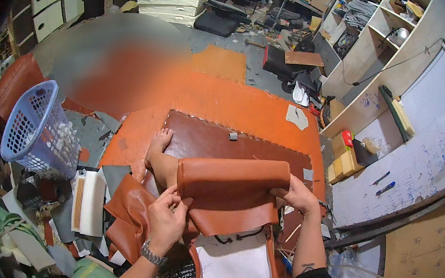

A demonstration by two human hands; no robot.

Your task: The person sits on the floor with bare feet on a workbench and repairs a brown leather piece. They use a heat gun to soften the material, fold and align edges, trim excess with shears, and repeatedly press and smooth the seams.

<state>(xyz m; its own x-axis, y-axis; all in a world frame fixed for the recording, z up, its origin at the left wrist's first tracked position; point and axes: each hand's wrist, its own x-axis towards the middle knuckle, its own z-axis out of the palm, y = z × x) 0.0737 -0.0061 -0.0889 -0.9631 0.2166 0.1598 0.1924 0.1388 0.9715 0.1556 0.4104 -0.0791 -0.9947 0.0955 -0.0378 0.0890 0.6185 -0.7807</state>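
Across my lap lies a brown leather cover (233, 179), its upper part a thick padded-looking roll and its lower edge a loose flap. Below the flap shows a white panel (232, 258) with brown leather edging and short black cords. My left hand (168, 216), with a watch on its wrist, pinches the cover's left edge between thumb and fingers. On the opposite side my right hand (299, 196) grips the lower right corner, thumb in front and fingers partly hidden. A loose piece of brown leather (131, 215) drapes beside my left forearm.
My bare foot rests by a dark brown leather sheet (205, 135) on an orange sheet (234, 101). To the left stand a blue basket (36, 135) of white scraps and foam pieces (88, 204). At right are a white bench (409, 187) with pens and shelves (375, 57).
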